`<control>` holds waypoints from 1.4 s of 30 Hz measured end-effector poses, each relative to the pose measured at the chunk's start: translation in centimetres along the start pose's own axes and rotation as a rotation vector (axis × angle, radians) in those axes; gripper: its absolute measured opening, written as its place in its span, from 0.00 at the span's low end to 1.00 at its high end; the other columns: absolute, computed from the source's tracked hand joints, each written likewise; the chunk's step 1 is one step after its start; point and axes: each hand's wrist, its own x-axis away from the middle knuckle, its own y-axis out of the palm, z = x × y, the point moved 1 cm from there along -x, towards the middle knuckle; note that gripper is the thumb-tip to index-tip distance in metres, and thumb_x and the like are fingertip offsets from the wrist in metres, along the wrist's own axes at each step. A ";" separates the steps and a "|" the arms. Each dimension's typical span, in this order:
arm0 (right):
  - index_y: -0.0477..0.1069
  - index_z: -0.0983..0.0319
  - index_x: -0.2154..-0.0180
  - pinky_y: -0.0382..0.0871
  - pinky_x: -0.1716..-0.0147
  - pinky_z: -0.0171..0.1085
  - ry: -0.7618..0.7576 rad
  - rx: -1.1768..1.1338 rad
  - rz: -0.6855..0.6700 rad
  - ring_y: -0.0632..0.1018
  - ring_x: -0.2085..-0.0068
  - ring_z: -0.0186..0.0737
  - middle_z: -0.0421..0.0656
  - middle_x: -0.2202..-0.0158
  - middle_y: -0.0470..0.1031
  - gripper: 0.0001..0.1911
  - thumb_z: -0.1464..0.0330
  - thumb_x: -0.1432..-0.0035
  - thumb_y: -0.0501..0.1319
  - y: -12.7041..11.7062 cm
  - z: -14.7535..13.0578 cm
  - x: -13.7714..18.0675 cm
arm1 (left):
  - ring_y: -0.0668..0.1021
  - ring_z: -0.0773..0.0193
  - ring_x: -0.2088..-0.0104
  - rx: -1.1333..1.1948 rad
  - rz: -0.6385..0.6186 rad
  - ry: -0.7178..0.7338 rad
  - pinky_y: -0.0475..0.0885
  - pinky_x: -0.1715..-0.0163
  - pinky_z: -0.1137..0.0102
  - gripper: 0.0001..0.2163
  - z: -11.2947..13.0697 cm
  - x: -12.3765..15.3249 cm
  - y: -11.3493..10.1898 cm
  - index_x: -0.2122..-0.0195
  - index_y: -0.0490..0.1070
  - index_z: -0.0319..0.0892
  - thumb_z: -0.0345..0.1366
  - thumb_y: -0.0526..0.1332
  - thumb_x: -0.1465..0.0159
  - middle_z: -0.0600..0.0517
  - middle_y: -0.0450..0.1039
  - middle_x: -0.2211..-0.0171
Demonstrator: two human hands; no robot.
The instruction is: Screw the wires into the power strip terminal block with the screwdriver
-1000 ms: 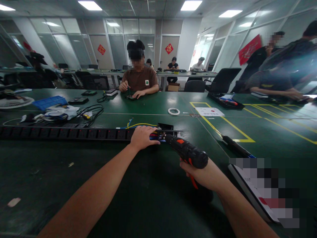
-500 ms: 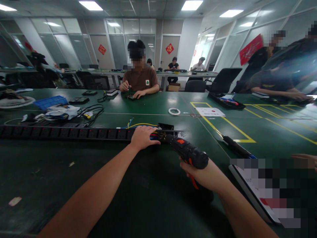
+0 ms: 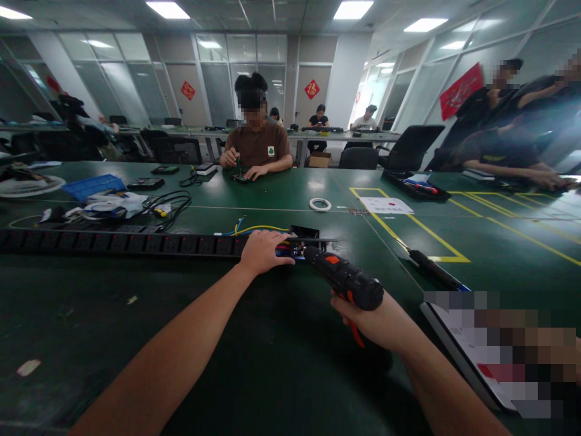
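Note:
A long black power strip (image 3: 145, 243) with a row of sockets lies across the table. My left hand (image 3: 263, 251) is closed over it near its right end, fingers on top and thumb on the near side. Past that hand, wires show inside the open end section, and blue and yellow wires (image 3: 258, 228) lie behind it. My right hand (image 3: 370, 315) is wrapped round the handle of a black and orange power screwdriver (image 3: 347, 278). Its tip points left into the strip's open end, where a bright spot shows. The bit's exact contact is too small to tell.
A white tape roll (image 3: 320, 204) and a paper sheet (image 3: 385, 205) lie beyond. To the right are a black-handled tool (image 3: 436, 269) and a partly blurred tablet-like device (image 3: 458, 345). Cables (image 3: 177, 206) and a blue tray (image 3: 93, 188) sit left. A person (image 3: 256, 145) works opposite.
A light has come on at the screwdriver's tip, brightening the strip's open end. My hands have barely moved. At the far right, another person's hand has come nearer the blurred device.

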 end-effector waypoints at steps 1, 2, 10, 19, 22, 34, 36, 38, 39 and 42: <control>0.74 0.59 0.63 0.73 0.70 0.38 0.004 -0.004 -0.004 0.81 0.71 0.42 0.39 0.74 0.79 0.06 0.67 0.43 0.67 0.0 0.0 0.0 | 0.80 0.42 0.40 -0.001 -0.002 -0.002 0.67 0.40 0.52 0.40 0.0 0.0 0.0 0.34 0.77 0.47 0.70 0.67 0.37 0.43 0.80 0.37; 0.74 0.59 0.62 0.73 0.70 0.38 0.007 -0.006 -0.008 0.81 0.71 0.42 0.39 0.74 0.79 0.06 0.67 0.43 0.67 0.0 0.0 0.0 | 0.80 0.42 0.40 -0.001 -0.003 -0.004 0.67 0.40 0.52 0.40 0.0 0.0 0.0 0.34 0.77 0.47 0.70 0.67 0.37 0.43 0.81 0.37; 0.75 0.59 0.61 0.73 0.69 0.39 0.011 0.004 0.002 0.81 0.71 0.43 0.39 0.74 0.79 0.08 0.65 0.43 0.68 0.1 0.5 -0.3 | 0.80 0.42 0.40 0.008 -0.009 -0.003 0.68 0.41 0.52 0.40 0.1 0.0 -0.1 0.34 0.78 0.46 0.70 0.67 0.37 0.44 0.81 0.37; 0.75 0.59 0.63 0.73 0.70 0.39 -0.047 0.004 0.024 0.81 0.72 0.43 0.40 0.74 0.79 0.07 0.65 0.44 0.67 0.2 0.4 -0.2 | 0.79 0.42 0.39 0.015 -0.008 -0.005 0.67 0.40 0.52 0.40 0.0 0.0 0.0 0.34 0.78 0.46 0.71 0.67 0.37 0.43 0.80 0.37; 0.75 0.59 0.63 0.73 0.70 0.39 -0.045 0.007 0.022 0.81 0.72 0.44 0.40 0.74 0.79 0.07 0.65 0.44 0.67 0.2 0.5 -0.2 | 0.79 0.42 0.39 0.010 -0.007 -0.001 0.67 0.39 0.52 0.40 -0.1 0.0 0.1 0.34 0.77 0.47 0.70 0.67 0.37 0.43 0.80 0.37; 0.75 0.59 0.63 0.72 0.71 0.38 -0.023 -0.006 0.021 0.81 0.72 0.43 0.40 0.75 0.79 0.07 0.66 0.45 0.67 0.2 0.4 -0.3 | 0.80 0.42 0.40 0.002 -0.006 0.001 0.67 0.40 0.52 0.40 0.1 0.0 0.0 0.34 0.78 0.46 0.70 0.67 0.37 0.43 0.81 0.37; 0.75 0.59 0.64 0.72 0.71 0.38 -0.026 -0.003 0.023 0.81 0.72 0.42 0.39 0.75 0.79 0.06 0.66 0.45 0.67 0.2 0.4 -0.3 | 0.79 0.42 0.40 0.005 -0.006 0.000 0.67 0.41 0.52 0.40 0.0 0.0 0.0 0.34 0.78 0.47 0.71 0.67 0.37 0.44 0.80 0.37; 0.75 0.59 0.64 0.72 0.71 0.38 -0.029 0.005 0.026 0.80 0.73 0.42 0.39 0.76 0.78 0.06 0.66 0.45 0.67 0.2 0.4 -0.3 | 0.79 0.42 0.39 0.006 -0.004 -0.001 0.67 0.40 0.52 0.39 0.0 0.0 0.1 0.34 0.78 0.48 0.71 0.67 0.37 0.44 0.80 0.37; 0.75 0.59 0.64 0.72 0.71 0.38 -0.028 0.006 0.027 0.81 0.72 0.43 0.39 0.76 0.78 0.06 0.65 0.45 0.67 0.2 0.4 -0.3 | 0.79 0.42 0.39 0.005 -0.002 0.000 0.67 0.40 0.52 0.39 -0.1 0.0 0.1 0.34 0.78 0.48 0.71 0.67 0.37 0.44 0.80 0.37; 0.75 0.58 0.65 0.72 0.71 0.38 -0.019 0.005 0.020 0.81 0.72 0.43 0.39 0.75 0.79 0.06 0.65 0.45 0.67 0.2 0.4 -0.2 | 0.79 0.42 0.39 0.005 0.003 0.002 0.67 0.39 0.52 0.40 -0.1 0.0 0.1 0.34 0.78 0.47 0.71 0.67 0.37 0.43 0.80 0.37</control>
